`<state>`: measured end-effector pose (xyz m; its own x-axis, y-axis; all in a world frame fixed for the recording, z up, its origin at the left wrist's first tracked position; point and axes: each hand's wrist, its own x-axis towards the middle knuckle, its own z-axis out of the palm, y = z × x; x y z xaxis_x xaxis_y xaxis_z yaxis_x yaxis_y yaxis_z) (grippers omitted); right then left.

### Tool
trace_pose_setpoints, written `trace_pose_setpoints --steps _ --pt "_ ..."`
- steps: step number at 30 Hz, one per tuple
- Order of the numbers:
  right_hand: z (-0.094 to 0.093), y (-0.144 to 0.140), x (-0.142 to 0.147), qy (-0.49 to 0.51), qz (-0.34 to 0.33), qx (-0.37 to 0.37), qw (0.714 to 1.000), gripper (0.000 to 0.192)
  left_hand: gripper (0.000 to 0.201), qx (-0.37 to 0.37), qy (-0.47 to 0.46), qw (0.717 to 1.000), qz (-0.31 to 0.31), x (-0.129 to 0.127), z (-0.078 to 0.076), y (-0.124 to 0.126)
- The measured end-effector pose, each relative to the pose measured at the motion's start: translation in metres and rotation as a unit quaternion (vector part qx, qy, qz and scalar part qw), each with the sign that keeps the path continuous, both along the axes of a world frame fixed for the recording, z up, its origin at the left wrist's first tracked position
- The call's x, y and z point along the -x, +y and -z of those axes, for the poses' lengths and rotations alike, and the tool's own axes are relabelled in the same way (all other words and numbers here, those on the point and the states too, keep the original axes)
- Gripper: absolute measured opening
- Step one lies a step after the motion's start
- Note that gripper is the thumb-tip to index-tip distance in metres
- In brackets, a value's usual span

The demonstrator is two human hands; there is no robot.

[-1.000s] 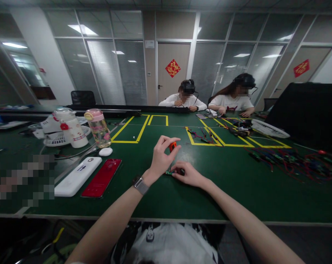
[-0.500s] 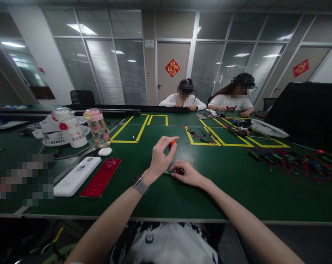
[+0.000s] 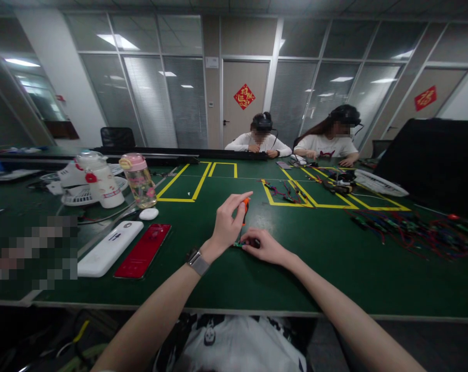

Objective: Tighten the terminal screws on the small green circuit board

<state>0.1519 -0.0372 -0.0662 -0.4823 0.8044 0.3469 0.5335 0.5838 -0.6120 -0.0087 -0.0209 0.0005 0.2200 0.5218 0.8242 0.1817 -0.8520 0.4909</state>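
Observation:
My left hand [image 3: 225, 223] has its fingers and thumb around the orange and black handle of a screwdriver [image 3: 246, 207], which stands upright. Its thin shaft points down at a small green circuit board [image 3: 238, 244] on the table. Pinched at its right end, the board is held by my right hand [image 3: 265, 246], whose fingertips partly cover it. The exact spot where the screwdriver tip meets the board is too small to make out.
On the green table [image 3: 319, 279], a red phone [image 3: 143, 251] and a white power bank [image 3: 110, 249] lie left. Bottles [image 3: 138, 181] stand behind them. Wired boards [image 3: 416, 230] are heaped right. Two people [image 3: 259, 137] sit opposite.
My left fingers have shifted on the screwdriver, and more of its orange and black handle shows now. My right hand and the board have stayed in nearly the same place.

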Motion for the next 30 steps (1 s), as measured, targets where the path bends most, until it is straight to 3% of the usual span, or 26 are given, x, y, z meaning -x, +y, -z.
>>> trace_pose_setpoints --steps 15,30 --pt "-0.0029 -0.0009 0.0001 0.001 -0.002 0.009 1.000 0.014 0.031 0.016 -0.008 1.000 0.014 0.0012 0.0013 0.0024" --pt "0.0012 0.0014 -0.0015 -0.004 -0.003 0.002 1.000 0.012 0.028 -0.013 0.011 1.000 -0.018 -0.0005 -0.0015 -0.0016"
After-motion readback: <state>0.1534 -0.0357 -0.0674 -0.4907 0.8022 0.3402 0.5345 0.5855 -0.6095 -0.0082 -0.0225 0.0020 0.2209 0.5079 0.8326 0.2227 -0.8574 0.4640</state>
